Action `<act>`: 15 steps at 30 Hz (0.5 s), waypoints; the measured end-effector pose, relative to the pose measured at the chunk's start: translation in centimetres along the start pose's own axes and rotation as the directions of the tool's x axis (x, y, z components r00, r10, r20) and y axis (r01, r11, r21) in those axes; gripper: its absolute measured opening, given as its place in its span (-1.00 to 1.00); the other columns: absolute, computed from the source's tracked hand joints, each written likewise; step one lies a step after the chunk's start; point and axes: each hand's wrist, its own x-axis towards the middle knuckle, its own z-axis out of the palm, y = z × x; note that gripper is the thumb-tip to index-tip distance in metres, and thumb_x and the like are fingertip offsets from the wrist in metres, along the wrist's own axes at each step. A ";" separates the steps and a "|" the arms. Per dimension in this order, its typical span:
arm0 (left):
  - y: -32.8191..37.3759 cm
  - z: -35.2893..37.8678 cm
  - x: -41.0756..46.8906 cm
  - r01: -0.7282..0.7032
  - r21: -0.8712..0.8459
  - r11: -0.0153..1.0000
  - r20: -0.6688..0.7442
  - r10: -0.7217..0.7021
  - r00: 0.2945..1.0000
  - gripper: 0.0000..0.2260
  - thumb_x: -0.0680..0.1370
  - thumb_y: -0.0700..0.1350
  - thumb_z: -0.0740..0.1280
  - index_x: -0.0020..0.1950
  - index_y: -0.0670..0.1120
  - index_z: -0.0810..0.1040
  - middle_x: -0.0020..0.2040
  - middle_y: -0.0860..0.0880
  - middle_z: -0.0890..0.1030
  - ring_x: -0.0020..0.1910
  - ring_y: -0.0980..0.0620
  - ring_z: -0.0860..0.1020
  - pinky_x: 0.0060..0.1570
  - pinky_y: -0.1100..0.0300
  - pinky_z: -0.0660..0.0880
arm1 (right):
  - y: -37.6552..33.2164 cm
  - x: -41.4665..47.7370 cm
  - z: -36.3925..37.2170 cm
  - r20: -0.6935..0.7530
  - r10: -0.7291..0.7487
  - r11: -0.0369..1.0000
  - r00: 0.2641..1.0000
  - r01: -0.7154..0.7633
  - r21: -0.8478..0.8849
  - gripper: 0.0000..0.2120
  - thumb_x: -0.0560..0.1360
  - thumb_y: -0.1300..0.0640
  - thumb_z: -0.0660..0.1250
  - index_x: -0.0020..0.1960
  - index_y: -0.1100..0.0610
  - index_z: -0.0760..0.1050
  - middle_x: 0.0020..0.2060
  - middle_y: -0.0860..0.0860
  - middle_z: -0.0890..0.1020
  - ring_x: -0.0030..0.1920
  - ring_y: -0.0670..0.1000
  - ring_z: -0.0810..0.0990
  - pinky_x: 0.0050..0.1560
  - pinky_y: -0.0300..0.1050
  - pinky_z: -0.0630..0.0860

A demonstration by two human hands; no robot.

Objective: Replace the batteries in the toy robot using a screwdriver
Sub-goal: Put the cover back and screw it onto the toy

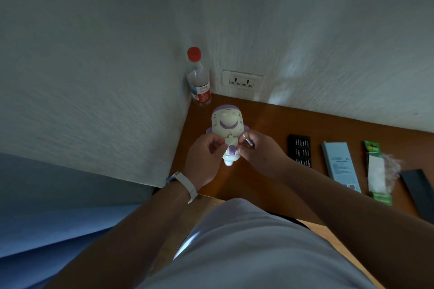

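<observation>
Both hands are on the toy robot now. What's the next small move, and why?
Probably bring the screwdriver tip down onto the small cover at the toy robot's lower body. The left hand grips the toy above the desk, and the right hand holds the silver tool beside it, tip not seated. Whether a screw remains is too small to tell.

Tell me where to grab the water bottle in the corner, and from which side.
Grip the bottle around its clear body, just above the red label. Come from the front right, the open desk side: it stands upright tight against the wall corner, so the back and left look blocked. The round body suits a wrap grasp.
</observation>
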 end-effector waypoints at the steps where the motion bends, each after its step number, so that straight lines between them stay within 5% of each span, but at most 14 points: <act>1: 0.0 -0.1 0.0 -0.036 0.042 0.998 0.008 0.036 0.999 -0.94 0.60 -0.14 0.38 0.02 0.00 0.53 -0.11 0.12 0.53 -0.13 0.16 0.53 -0.19 0.45 0.43 | 0.0 0.0 -0.1 -0.004 0.001 1.000 1.000 -0.001 -0.003 -0.91 0.53 0.00 0.31 -0.15 -0.11 0.45 -0.24 -0.11 0.59 -0.28 -0.13 0.54 -0.34 -0.28 0.41; 7: 0.1 -0.3 0.5 -0.140 0.117 0.983 0.059 0.133 0.989 -0.89 0.59 -0.17 0.39 -0.03 0.00 0.49 -0.11 0.14 0.44 -0.15 0.16 0.50 -0.14 0.38 0.45 | -0.2 -0.2 -0.8 0.018 -0.040 0.999 0.999 0.040 0.008 -0.78 0.54 0.11 0.32 -0.05 -0.21 0.38 -0.15 -0.17 0.59 -0.17 -0.17 0.60 -0.34 -0.36 0.45; 10: 0.0 -0.1 0.6 -0.145 0.124 0.982 0.042 0.140 0.989 -0.87 0.58 -0.16 0.40 -0.05 0.04 0.49 -0.11 0.15 0.45 -0.16 0.16 0.50 -0.17 0.43 0.45 | -0.4 -0.4 -0.8 0.027 -0.066 0.997 0.997 0.065 0.051 -0.70 0.53 0.12 0.31 0.00 -0.30 0.36 -0.14 -0.27 0.58 -0.13 -0.38 0.54 -0.29 -0.49 0.42; 15: 0.1 0.0 0.3 -0.144 0.126 0.981 0.008 0.145 0.989 -0.84 0.57 -0.15 0.41 0.10 0.03 0.52 -0.11 0.14 0.46 -0.15 0.19 0.49 -0.14 0.50 0.43 | -0.4 -0.3 -0.6 -0.008 -0.067 0.994 0.998 0.068 0.088 -0.85 0.54 0.01 0.30 -0.04 -0.26 0.41 -0.18 -0.24 0.60 -0.20 -0.32 0.55 -0.37 -0.48 0.40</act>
